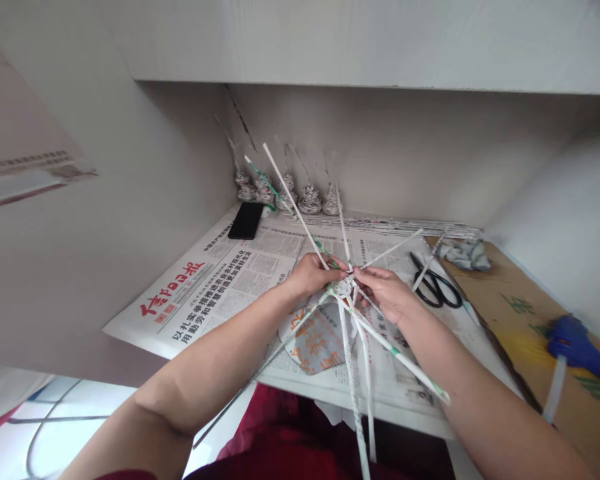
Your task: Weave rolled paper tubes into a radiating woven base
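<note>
Between my hands is a small woven paper piece (344,287), its rolled paper strips fanning out like spokes in all directions. My left hand (314,275) pinches its left edge and a strip there, fingers closed. On the opposite edge, my right hand (384,291) grips it near the top, thumb and fingertips pressed together. A long white strip (295,207) leans up and left past my left hand. Toward me hang a twisted white strip (353,387) and a green-and-white strip (405,360) that passes below my right hand. My fingers partly cover the woven centre.
Newspaper (215,287) covers the table. Black scissors (434,287) lie right of my right hand, a blue glue gun (580,350) on cardboard (510,313) further right. A phone (246,221), several gourd-shaped paper pieces (310,199) and a bundle of paper sticks (395,225) are at the back.
</note>
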`<act>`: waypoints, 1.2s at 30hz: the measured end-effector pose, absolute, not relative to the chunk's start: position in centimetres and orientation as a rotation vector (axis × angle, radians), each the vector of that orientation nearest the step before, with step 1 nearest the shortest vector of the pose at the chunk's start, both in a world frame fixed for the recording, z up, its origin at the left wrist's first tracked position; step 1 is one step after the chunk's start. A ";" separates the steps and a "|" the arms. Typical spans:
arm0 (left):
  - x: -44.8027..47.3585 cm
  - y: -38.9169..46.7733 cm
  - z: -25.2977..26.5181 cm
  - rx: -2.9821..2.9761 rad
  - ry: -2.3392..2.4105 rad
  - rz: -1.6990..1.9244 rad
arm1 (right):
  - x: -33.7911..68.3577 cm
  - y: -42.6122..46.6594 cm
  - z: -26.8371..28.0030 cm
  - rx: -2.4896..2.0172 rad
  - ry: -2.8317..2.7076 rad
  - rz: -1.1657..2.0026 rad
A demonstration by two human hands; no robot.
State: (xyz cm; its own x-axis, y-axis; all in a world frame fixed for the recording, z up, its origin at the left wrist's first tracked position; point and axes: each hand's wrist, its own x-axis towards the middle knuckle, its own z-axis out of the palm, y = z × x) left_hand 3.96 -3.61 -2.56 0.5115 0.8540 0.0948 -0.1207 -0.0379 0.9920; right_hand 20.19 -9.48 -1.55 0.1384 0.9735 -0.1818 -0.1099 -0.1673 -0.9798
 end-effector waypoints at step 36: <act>3.1 -3.3 -1.2 1.525 0.887 0.814 | 20.2 -9.4 -2.6 -1.525 -1.278 1.104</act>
State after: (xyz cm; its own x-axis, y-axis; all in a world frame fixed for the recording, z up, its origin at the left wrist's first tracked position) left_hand 3.13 -3.31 -1.24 0.4769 0.8787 0.0230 0.0983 -0.0793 0.9920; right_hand 20.19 -9.38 -2.57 0.0924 0.9898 -0.1083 0.2504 -0.1283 -0.9596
